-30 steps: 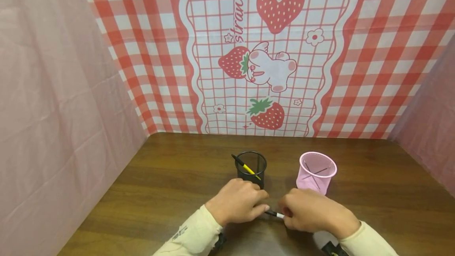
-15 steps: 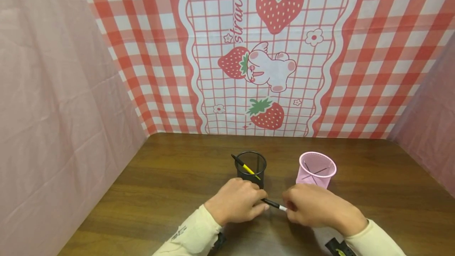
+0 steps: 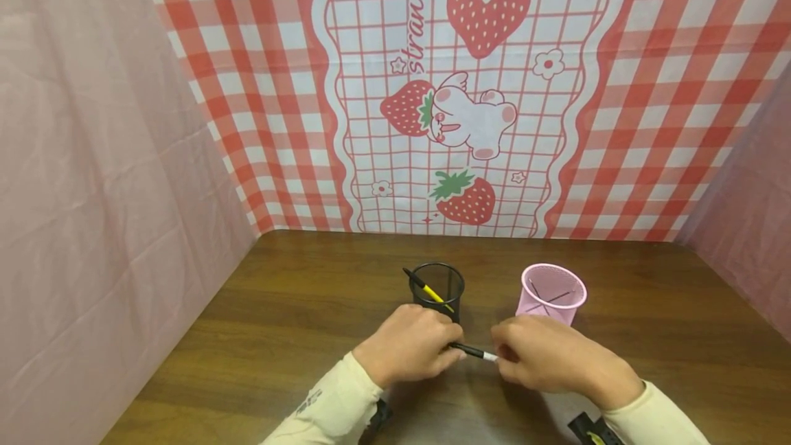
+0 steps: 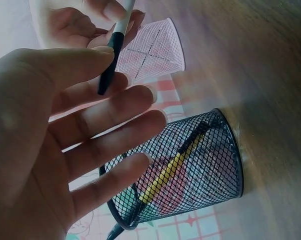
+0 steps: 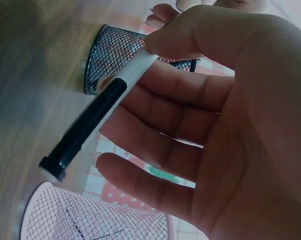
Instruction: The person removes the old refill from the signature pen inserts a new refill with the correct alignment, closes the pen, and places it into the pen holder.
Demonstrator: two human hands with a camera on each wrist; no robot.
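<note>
A black-and-white pen (image 3: 474, 351) lies nearly level between my two hands, over the table in front of the pencil cups. My left hand (image 3: 414, 345) pinches its black tip end between thumb and index finger; the other fingers are spread in the left wrist view. My right hand (image 3: 553, 356) pinches the white barrel (image 5: 138, 67), and the black rear end (image 5: 93, 117) sticks out past the thumb. Behind the left hand stands a black mesh pencil cup (image 4: 223, 167) holding a yellow-and-black pen (image 3: 429, 292). Past the right hand stands a pink mesh pencil cup (image 3: 579, 301).
The brown wooden table (image 3: 296, 307) ends at a strawberry-print, red-checked cloth (image 3: 655, 122) at the back. Pink cloth (image 3: 123, 156) hangs along the left, with more on the right. A black wrist device (image 3: 590, 429) sits beneath the right sleeve (image 3: 655, 417).
My right hand has shifted slightly up and to the right in the head view, and the pen has risen with it. My left hand has stayed almost in place.
</note>
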